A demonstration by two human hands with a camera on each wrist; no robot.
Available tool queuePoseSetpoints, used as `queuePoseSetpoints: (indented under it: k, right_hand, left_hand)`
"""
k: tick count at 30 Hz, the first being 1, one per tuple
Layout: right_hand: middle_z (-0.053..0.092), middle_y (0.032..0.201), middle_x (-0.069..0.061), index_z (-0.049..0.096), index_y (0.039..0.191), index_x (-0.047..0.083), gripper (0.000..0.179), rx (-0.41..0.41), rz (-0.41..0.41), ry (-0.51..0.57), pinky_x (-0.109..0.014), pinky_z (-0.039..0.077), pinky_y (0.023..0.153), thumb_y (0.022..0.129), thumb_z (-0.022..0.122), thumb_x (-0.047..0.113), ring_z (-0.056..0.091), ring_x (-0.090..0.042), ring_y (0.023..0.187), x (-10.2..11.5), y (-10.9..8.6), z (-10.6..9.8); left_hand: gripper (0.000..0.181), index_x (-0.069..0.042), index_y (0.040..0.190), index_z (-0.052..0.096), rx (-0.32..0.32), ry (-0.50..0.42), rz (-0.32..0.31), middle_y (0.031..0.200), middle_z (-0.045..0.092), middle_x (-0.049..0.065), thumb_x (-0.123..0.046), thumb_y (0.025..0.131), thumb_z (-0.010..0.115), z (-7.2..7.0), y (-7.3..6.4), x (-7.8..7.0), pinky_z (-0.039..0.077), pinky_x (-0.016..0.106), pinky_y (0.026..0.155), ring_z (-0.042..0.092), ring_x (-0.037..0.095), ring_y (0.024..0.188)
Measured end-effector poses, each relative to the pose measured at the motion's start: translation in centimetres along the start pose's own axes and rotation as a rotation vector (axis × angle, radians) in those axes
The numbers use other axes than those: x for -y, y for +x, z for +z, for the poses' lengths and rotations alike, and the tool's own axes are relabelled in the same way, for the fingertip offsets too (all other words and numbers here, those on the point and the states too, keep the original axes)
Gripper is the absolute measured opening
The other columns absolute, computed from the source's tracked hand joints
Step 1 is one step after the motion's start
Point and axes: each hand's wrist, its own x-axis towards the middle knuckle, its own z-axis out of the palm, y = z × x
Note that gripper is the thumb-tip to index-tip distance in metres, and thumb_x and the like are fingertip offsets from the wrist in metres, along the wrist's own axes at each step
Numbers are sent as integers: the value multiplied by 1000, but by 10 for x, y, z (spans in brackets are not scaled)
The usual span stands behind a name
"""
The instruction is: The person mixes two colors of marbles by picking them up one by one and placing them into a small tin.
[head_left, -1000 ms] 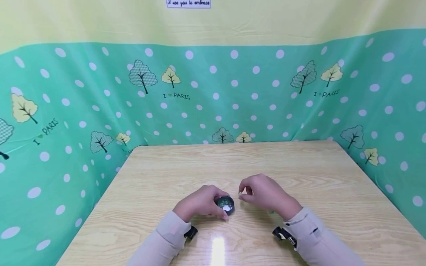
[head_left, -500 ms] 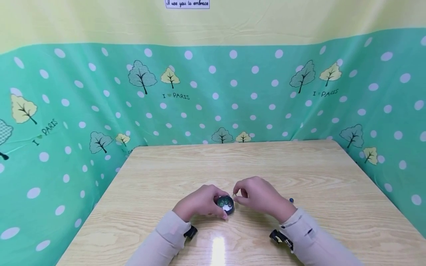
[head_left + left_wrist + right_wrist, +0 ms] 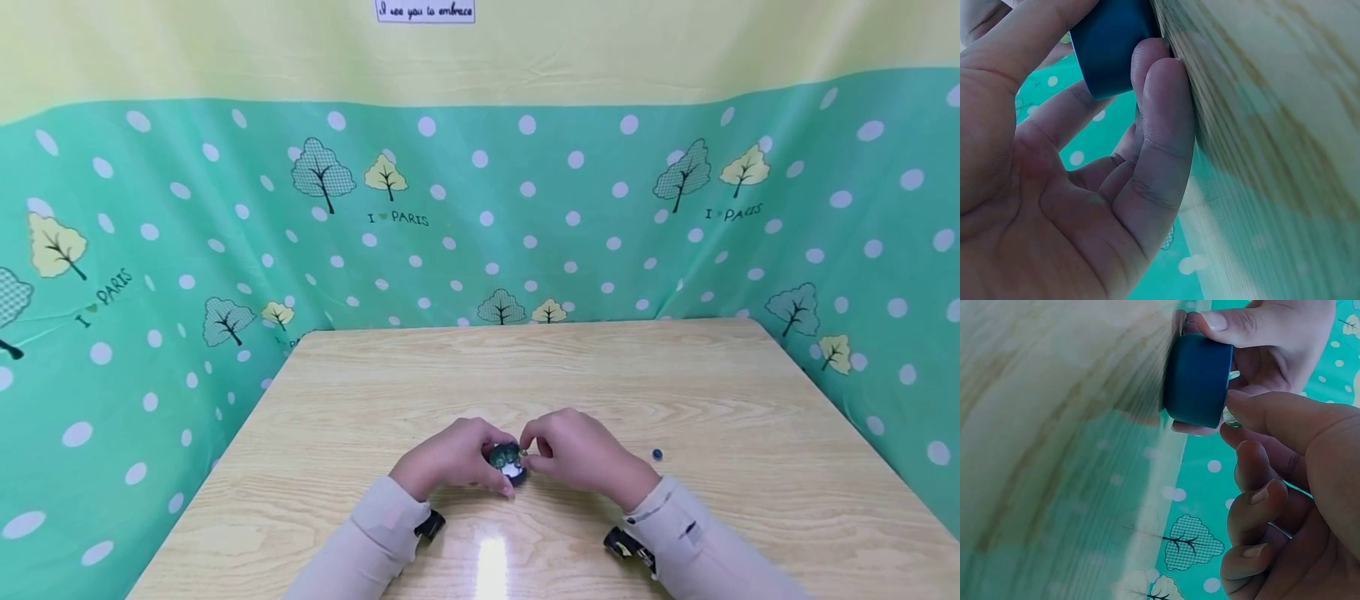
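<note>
My left hand grips a small round dark blue dish, thumb on the near side and fingers on the far side. The dish stands on the table, and several shiny round marbles show inside it against a white patch. At its right edge, my right hand pinches a clear glass marble between thumb and index finger, right by the rim. In the left wrist view the dish wall sits between the left fingers; its inside is hidden there.
A lone dark blue marble lies on the wooden table, just right of the right wrist. A green dotted curtain hangs behind and along both sides of the table. Dark wrist cameras sit under both cuffs.
My right hand has moved left and slightly nearer, bringing the pinched marble to the dish's rim. The blue marble on the table has come into view from behind that wrist. The left hand stays put.
</note>
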Motion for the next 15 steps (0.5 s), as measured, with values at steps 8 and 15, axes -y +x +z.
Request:
queuePoseSetpoints:
  k: [8,15]
  right_hand:
    - [51,61,13,79,100,23,14,8,3,8,-22,36,50,90,82,32,41,-1,52,0,0,1]
    - [50,61,14,79,99,23,13,5,-3,16,-22,36,50,89,83,31,42,-1,53,-2,0,2]
  left_hand:
    - [46,-34,113,77,5,11,-5,97,74,-6,-35,72,96,0,0,-1,50,26,75,62,10,83]
    - [45,-35,112,77,1,16,-4,96,74,-5,-34,71,96,1,2,0,49,27,75,62,11,83]
